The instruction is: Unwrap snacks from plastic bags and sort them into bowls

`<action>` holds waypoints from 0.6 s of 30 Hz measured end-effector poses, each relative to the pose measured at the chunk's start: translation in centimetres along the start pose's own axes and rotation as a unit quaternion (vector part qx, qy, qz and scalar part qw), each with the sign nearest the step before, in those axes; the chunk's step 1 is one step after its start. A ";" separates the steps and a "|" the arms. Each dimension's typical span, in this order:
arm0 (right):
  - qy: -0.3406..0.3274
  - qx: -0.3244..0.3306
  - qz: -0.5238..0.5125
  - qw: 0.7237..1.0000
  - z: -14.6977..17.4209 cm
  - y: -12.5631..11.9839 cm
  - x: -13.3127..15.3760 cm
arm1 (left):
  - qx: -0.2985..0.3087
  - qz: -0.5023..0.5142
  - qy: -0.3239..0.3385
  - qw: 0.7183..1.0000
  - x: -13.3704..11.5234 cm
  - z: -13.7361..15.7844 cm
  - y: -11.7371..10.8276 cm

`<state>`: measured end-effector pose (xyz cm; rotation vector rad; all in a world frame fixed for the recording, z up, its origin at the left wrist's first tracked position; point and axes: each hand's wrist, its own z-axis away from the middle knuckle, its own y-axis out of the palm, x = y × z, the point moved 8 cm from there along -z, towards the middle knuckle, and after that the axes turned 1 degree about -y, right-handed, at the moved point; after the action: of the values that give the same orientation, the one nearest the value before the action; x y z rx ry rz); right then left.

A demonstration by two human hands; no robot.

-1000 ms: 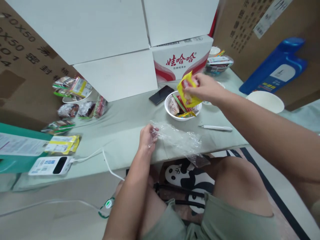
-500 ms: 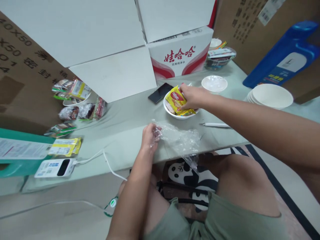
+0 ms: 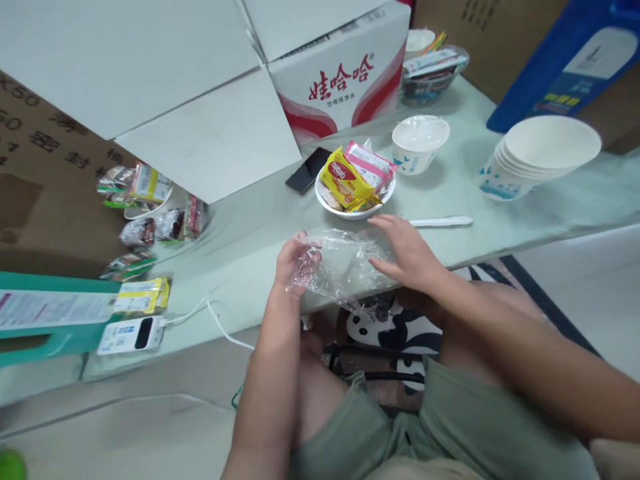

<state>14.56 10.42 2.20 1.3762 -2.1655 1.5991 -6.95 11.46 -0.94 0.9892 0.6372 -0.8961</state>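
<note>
My left hand (image 3: 298, 263) is closed on a clear plastic bag (image 3: 340, 260), which spreads to the right and droops over the table's front edge. At the bag's right side is my right hand (image 3: 403, 253), fingers apart and holding nothing; whether its fingertips touch the plastic I cannot tell. Just behind the hands stands a white bowl (image 3: 345, 215) filled with wrapped snacks. On top lie a yellow snack packet (image 3: 347, 180) with a red label and a pink-and-white packet (image 3: 370, 165). A white pen-like tool (image 3: 443, 221) lies right of the bowl.
Behind the bowl are a black phone (image 3: 307, 170) and a plastic-covered paper cup (image 3: 420, 143). Stacked paper cups (image 3: 540, 157) and a blue bottle (image 3: 570, 73) stand right. White cartons (image 3: 345, 80) back the table. Left are snack packets (image 3: 150, 183) and a white device (image 3: 131, 335) with a cable.
My right hand has let go of the yellow packet, leaving it in the bowl, and come down towards the bag. My left hand still holds the bag. The view has shifted slightly.
</note>
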 end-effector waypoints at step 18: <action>0.273 -0.158 -0.347 0.883 0.8 -3.5 -9.0 | 0.062 -0.296 -0.038 0.953 0.9 -0.2 -1.2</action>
<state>22.57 14.94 -0.80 1.1983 -1.3078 1.1048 -7.51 11.00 -2.24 0.8794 0.8383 -1.5101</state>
